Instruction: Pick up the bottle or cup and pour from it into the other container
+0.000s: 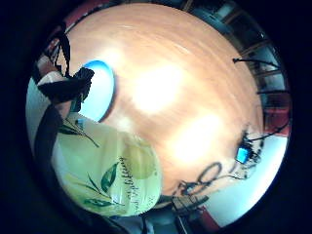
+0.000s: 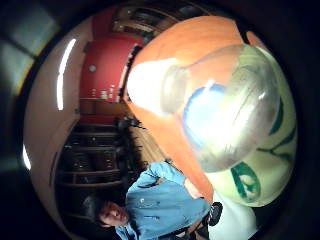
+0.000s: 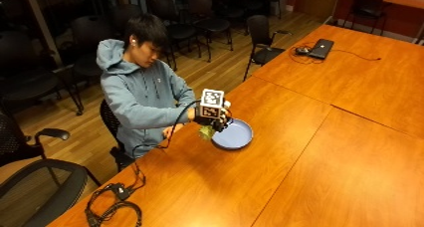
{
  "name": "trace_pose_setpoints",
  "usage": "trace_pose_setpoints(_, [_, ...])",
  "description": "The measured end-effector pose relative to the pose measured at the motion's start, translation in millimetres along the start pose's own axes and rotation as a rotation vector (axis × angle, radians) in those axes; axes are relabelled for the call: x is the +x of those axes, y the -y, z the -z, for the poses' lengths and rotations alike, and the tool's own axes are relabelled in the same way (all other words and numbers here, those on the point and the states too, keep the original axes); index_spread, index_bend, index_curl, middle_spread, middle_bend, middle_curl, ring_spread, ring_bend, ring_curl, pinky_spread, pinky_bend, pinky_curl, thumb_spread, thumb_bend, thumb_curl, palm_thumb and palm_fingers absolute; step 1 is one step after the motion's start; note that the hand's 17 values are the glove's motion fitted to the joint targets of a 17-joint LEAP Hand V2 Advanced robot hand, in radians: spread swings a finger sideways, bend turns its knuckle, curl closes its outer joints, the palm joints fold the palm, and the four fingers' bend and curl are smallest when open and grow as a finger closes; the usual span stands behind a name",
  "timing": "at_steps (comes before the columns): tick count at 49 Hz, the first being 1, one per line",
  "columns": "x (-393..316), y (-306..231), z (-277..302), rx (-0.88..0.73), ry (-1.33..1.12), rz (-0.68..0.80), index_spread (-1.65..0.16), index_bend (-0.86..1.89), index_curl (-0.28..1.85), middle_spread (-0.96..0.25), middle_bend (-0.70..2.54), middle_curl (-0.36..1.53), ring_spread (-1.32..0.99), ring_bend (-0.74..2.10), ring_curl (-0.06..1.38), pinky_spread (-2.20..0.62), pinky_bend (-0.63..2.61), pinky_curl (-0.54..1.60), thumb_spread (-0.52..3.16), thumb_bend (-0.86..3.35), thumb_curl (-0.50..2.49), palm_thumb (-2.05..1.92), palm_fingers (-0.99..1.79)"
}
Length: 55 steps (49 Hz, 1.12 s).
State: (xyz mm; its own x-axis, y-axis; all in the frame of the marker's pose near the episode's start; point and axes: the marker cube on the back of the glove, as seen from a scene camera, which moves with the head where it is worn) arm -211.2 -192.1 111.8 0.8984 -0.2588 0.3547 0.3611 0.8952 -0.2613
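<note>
A broad, glossy orange-brown wooden table [image 3: 318,152] carries a shallow round blue plate [image 3: 233,135] near its edge, where a seated person in a grey-blue hoodie [image 3: 136,100] works. The gloved right hand [image 3: 211,118] is the grip, its fingers curled round a clear plastic bottle [image 2: 230,115] held in the air just beside and above the plate's rim. The bottle has a ribbed transparent shoulder and a pale yellow-green label [image 1: 114,178] printed with dark green leaves and cursive lettering too small to read. A black cable [image 3: 112,207] coils at the table's near end.
</note>
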Motion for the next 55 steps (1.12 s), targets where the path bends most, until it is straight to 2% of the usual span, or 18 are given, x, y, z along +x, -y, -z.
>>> trace_pose_setpoints(9, [-19.4, 12.6, 6.3, -0.156, -0.272, -0.033, -0.14, 0.13, 0.35, -0.08, 0.33, 0.54, -0.20, 0.48, 0.48, -0.19, 0.46, 0.36, 0.10, -0.04, 0.73, 1.06, 1.14])
trace_pose_setpoints(19, [-56.1, 36.3, -16.1, -0.280, -0.681, -0.137, -0.14, 0.13, 0.36, -0.08, 0.33, 0.54, -0.20, 0.48, 0.49, -0.19, 0.46, 0.36, 0.09, -0.04, 0.73, 1.05, 1.14])
trace_pose_setpoints(23, [-63.1, 40.1, -19.0, -0.342, -0.881, -0.093, -0.14, 0.13, 0.36, -0.08, 0.33, 0.54, -0.20, 0.48, 0.49, -0.19, 0.45, 0.36, 0.09, -0.04, 0.73, 1.05, 1.14])
trace_pose_setpoints(30, [-107.8, 55.7, -55.7, -0.346, -0.873, -0.208, -0.15, 0.13, 0.36, -0.09, 0.33, 0.54, -0.20, 0.47, 0.49, -0.20, 0.46, 0.36, 0.09, -0.04, 0.73, 1.04, 1.14])
trace_pose_setpoints(35, [-122.4, 62.1, -62.5, -0.362, -0.846, -0.209, -0.15, 0.13, 0.36, -0.09, 0.33, 0.54, -0.21, 0.47, 0.49, -0.20, 0.46, 0.37, 0.09, -0.04, 0.73, 1.04, 1.14])
trace_pose_setpoints(38, [-115.6, 61.7, -57.2, -0.399, -0.976, -0.161, -0.15, 0.13, 0.36, -0.09, 0.32, 0.54, -0.21, 0.47, 0.49, -0.21, 0.46, 0.37, 0.09, -0.04, 0.73, 1.04, 1.13])
trace_pose_setpoints(41, [-122.3, 63.5, -63.1, -0.411, -0.961, -0.151, -0.15, 0.13, 0.36, -0.09, 0.32, 0.54, -0.21, 0.47, 0.49, -0.21, 0.46, 0.37, 0.10, -0.04, 0.73, 1.04, 1.14])
trace_pose_setpoints(46, [-110.1, 61.8, -55.4, -0.442, -1.099, -0.107, -0.15, 0.13, 0.36, -0.09, 0.32, 0.54, -0.21, 0.47, 0.49, -0.21, 0.46, 0.37, 0.10, -0.04, 0.73, 1.04, 1.14])
trace_pose_setpoints(50, [-115.7, 63.6, -58.2, -0.410, -1.014, -0.160, -0.15, 0.13, 0.36, -0.10, 0.32, 0.54, -0.21, 0.47, 0.49, -0.21, 0.46, 0.37, 0.10, -0.04, 0.73, 1.04, 1.14])
trace_pose_setpoints(55, [-110.1, 60.3, -57.1, -0.379, -1.079, -0.152, -0.15, 0.13, 0.36, -0.10, 0.32, 0.54, -0.21, 0.47, 0.49, -0.21, 0.46, 0.37, 0.10, -0.04, 0.73, 1.04, 1.14])
